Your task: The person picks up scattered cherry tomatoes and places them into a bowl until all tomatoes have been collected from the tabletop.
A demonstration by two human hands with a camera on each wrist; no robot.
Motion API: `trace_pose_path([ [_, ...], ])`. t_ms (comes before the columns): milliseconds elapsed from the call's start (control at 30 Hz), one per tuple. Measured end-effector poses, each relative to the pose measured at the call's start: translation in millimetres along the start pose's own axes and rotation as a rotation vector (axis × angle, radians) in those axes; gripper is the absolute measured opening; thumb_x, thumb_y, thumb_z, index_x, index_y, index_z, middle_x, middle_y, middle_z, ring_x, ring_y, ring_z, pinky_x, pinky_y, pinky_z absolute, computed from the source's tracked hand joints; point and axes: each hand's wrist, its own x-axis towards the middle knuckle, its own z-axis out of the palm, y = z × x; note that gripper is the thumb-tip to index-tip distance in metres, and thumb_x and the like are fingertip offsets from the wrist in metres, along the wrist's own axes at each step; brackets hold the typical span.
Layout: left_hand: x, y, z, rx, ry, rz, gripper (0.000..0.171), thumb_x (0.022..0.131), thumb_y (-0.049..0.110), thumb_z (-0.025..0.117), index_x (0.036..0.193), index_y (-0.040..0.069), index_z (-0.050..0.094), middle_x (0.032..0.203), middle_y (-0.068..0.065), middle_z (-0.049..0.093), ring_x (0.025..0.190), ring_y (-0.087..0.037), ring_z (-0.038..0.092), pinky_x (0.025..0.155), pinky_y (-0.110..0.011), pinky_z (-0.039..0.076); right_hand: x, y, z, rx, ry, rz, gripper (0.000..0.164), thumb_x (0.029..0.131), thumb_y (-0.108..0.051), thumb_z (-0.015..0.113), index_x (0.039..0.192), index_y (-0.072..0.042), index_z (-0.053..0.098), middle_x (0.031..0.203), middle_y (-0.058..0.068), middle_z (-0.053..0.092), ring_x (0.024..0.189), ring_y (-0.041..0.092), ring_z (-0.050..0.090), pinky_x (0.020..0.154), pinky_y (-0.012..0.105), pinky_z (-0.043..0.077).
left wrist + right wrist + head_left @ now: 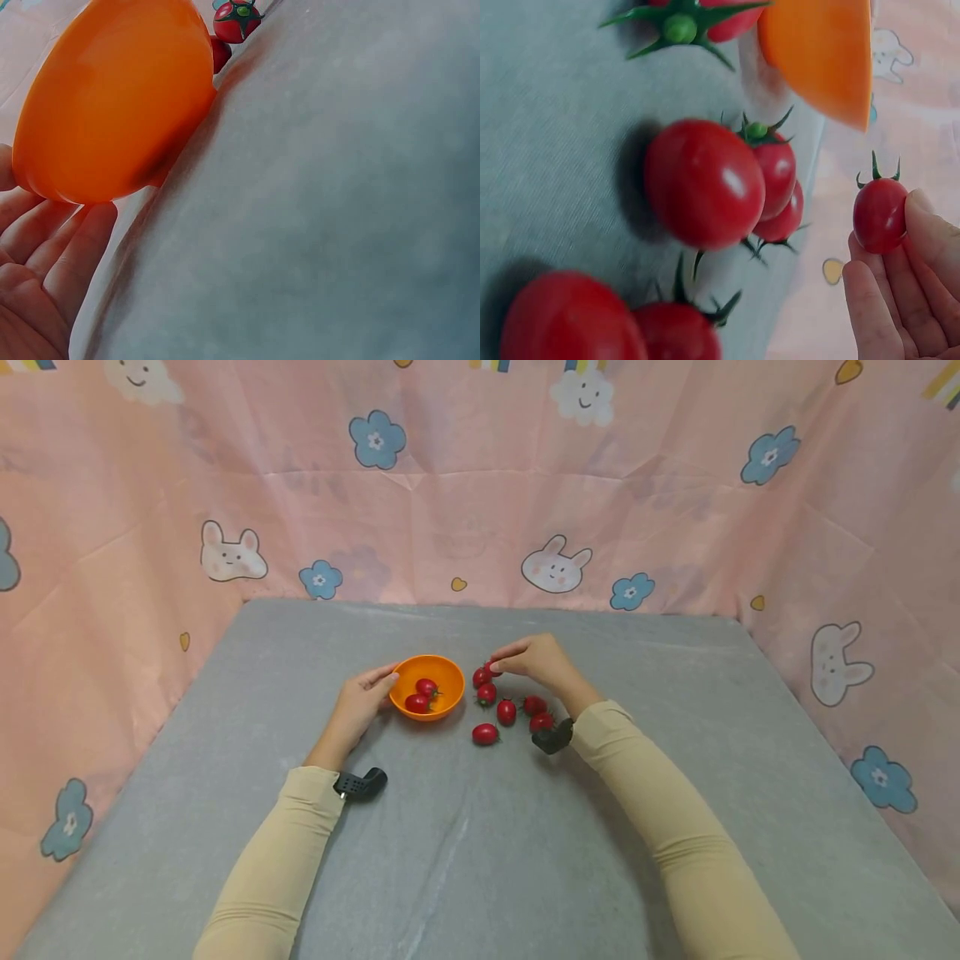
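Observation:
An orange bowl [427, 714] stands on the grey table with two red cherry tomatoes [417, 703] inside. My left hand [362, 700] holds the bowl at its left side, thumb on the rim and fingers under the outer wall, as the left wrist view shows. My right hand [543, 662] pinches one cherry tomato [880, 216] between thumb and fingers, its green stem upward, above the table right of the bowl. Several more cherry tomatoes [506, 712] lie on the table between the bowl and my right wrist.
The grey table [450, 860] reaches back to a pink patterned curtain [465, 502], which also hangs along both sides. One loose tomato [485, 734] lies nearest me. Two others [541, 722] sit right beside the black camera [553, 737] on my right wrist.

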Motion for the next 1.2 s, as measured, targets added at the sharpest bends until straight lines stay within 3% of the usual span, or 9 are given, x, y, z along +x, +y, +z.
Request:
trace_pose_path([
  [467,0.7,-0.1,0.2,0.010,0.002,0.007,0.044,0.102,0.030,0.056,0.141,0.010,0.057,0.145,-0.010,0.056,0.121,-0.024,0.058,0.083,-0.017,0.054,4,-23,17,0.012,-0.028,-0.069,0.028,0.082,-0.030,0.083,0.106,-0.018,0.079,0.109,0.002,0.077,0.114,0.021,0.062,0.107,0.042,0.046],
  [733,0.7,0.2,1.2,0.017,-0.005,0.012,0.044,0.102,0.031,0.056,0.141,0.010,0.056,0.145,-0.009,0.056,0.122,-0.025,0.059,0.088,-0.022,0.056,-1,-39,28,-0.019,-0.046,-0.049,0.025,0.082,-0.031,0.083,0.104,-0.019,0.080,0.098,0.001,0.079,0.115,0.020,0.060,0.110,0.042,0.043],
  [967,0.9,0.4,0.9,0.012,0.000,-0.002,0.043,0.102,0.030,0.056,0.141,0.011,0.057,0.145,-0.009,0.056,0.120,-0.024,0.059,0.084,-0.018,0.055,1,-46,38,-0.098,-0.060,-0.065,0.023,0.082,-0.033,0.082,0.103,-0.022,0.081,0.108,0.000,0.077,0.107,0.021,0.059,0.092,0.035,0.051],
  [1067,1.2,0.0,0.7,0.009,-0.002,0.000,0.043,0.102,0.030,0.056,0.141,0.011,0.057,0.145,-0.010,0.056,0.118,-0.024,0.058,0.080,-0.015,0.053,2,-46,43,-0.121,-0.075,-0.093,0.022,0.082,-0.033,0.082,0.102,-0.022,0.081,0.110,0.000,0.076,0.102,0.023,0.058,0.084,0.030,0.050],
  [1200,1.3,-0.6,-0.3,0.004,-0.006,0.002,0.044,0.102,0.029,0.055,0.142,0.010,0.056,0.145,-0.010,0.056,0.120,-0.023,0.058,0.082,-0.017,0.054,1,-48,50,-0.120,-0.096,-0.110,0.020,0.083,-0.032,0.082,0.101,-0.022,0.081,0.110,0.000,0.076,0.101,0.023,0.057,0.083,0.029,0.047],
])
